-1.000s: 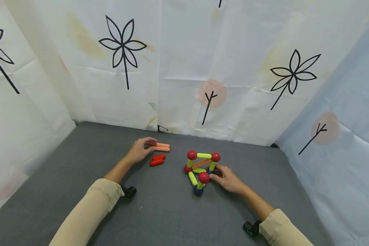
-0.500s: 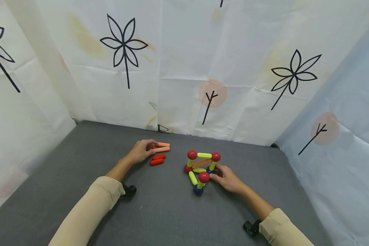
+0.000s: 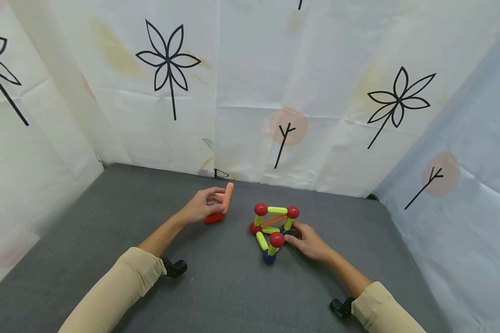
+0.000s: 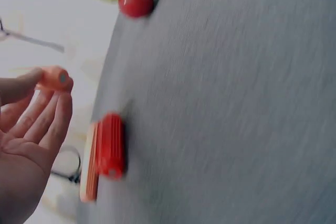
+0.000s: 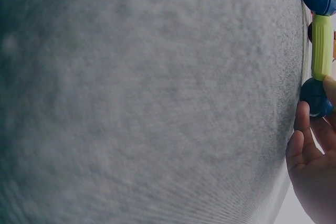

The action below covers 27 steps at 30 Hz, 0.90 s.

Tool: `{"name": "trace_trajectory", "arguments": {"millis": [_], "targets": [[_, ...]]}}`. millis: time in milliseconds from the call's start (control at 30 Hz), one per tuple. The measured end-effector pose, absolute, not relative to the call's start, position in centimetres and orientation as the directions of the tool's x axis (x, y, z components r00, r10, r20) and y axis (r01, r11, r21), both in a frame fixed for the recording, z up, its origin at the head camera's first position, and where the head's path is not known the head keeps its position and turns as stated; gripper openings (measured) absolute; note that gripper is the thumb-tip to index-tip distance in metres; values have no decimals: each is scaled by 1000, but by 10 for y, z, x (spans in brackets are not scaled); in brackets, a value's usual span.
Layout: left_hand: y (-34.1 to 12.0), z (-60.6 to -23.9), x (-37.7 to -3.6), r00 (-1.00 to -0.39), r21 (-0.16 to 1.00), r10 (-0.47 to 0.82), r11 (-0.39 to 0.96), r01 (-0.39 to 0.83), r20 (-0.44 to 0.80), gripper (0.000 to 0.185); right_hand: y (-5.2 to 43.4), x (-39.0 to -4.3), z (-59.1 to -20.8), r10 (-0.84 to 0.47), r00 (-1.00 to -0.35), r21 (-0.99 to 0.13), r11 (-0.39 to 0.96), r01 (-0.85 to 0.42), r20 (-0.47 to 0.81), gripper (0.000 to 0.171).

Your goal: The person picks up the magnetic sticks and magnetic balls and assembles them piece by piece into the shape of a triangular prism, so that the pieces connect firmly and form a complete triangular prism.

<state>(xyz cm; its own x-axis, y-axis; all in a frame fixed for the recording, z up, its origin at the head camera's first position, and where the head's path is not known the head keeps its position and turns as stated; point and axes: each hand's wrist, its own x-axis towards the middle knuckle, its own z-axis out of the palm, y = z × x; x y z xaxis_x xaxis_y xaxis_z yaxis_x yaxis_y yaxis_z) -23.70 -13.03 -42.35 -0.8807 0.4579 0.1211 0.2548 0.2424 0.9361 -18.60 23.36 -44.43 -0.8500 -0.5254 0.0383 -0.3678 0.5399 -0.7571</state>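
A grey surface fills the lower frame, with white curtains printed with black flowers behind. Red sticks lie at centre, partly hidden by the left hand; nothing else blocks the hands. The left hand pinches an orange stick, tilted up off the surface, fingers curled. Right of centre, the right hand grips the base of the ball-and-stick frame. No writing is readable.

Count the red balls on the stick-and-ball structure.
4: top left, top right, front, and low on the left, all on the structure. Others may be hidden behind.
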Motion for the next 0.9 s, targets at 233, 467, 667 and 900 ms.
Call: {"name": "trace_trajectory", "arguments": {"millis": [233, 467, 667, 900], "targets": [[-94, -429, -214, -861, 995, 509, 90, 51, -1, 47, 234, -185, -443, -518, -854, -755, 545, -365, 39, 38], [-63, -440, -196, -860, 996, 503, 36, -79, -86, 48, 234, -186, -444, -530, -846, -752, 536, -385, 56, 39], [-47, -449, -188, -863, 990, 491, 120, -69, -119, 36, 234, -185, -444, -531, -844, -751, 526, -400, 78, 38], [-35, -449, -184, -873, 987, 465, 130, -97, -147, 37, 234, -185, -444, -523, -850, -754, 533, -384, 63, 39]]}}
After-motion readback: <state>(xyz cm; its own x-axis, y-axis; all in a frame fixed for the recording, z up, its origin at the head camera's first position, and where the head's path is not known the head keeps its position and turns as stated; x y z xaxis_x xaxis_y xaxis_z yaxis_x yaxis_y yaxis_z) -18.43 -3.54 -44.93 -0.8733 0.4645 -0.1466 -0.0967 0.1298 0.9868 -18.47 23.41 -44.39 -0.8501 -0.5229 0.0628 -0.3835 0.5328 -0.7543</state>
